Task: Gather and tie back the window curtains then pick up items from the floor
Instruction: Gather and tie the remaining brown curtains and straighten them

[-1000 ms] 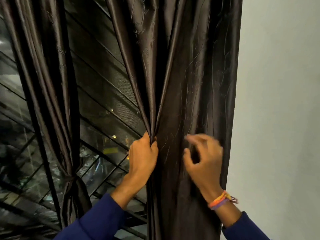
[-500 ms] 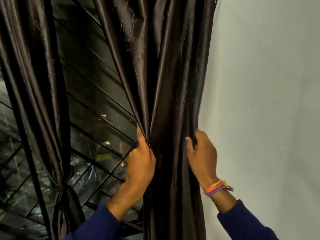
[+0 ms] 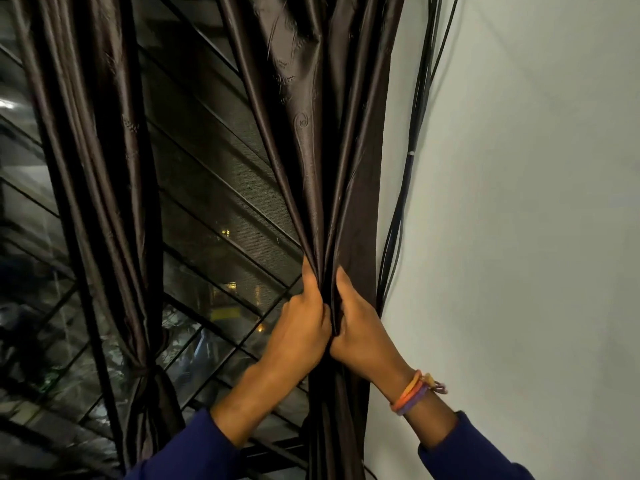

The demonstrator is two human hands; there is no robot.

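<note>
Plain grey wall (image 3: 519, 237) fills 3 o'clock. Dark glass window with diagonal grille (image 3: 214, 188) at 9 o'clock. Right-side dark brown satin curtain (image 3: 318, 133) hangs centre, bunched narrow. Left dark brown satin curtain (image 3: 97, 168) at 9 o'clock, already tied. Left hand (image 3: 299, 329) and right hand (image 3: 363, 332), touching, both curled tight around the centre curtain's gathered folds.

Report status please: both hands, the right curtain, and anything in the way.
Left hand and right hand grip right curtain, bunched, not yet tied. Left curtain already tied. Black cables hang beside it on wall.
</note>
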